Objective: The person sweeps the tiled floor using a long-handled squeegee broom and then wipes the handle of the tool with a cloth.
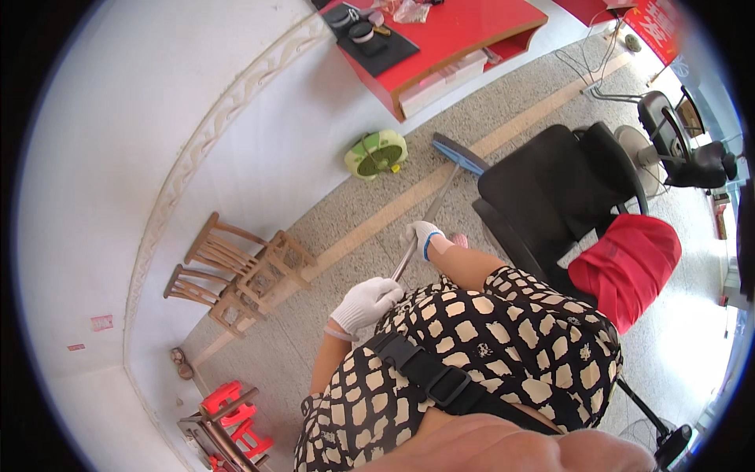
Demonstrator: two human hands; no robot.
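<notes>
Both my hands wear white knitted gloves and grip one long metal handle (439, 197). It ends in a wide, flat blue head (464, 157) with a dark grey strip, resting on the floor by the black chair; I cannot tell whether it is a broom or a mop. My left hand (367, 305) closes round the upper part of the handle, close to my body. Farther down the handle, my right hand (425, 234), its glove cuffed in blue, is wrapped round it. My patterned clothing hides the handle's near end.
A black office chair (550, 185) with a red cloth (629, 267) stands to the right of the handle. Beside the wall are a green fan-like appliance (377, 154), wooden chairs (236, 267) and red stools (236, 417). Beyond is a red desk (464, 35); loose cables (594, 79) lie at its right.
</notes>
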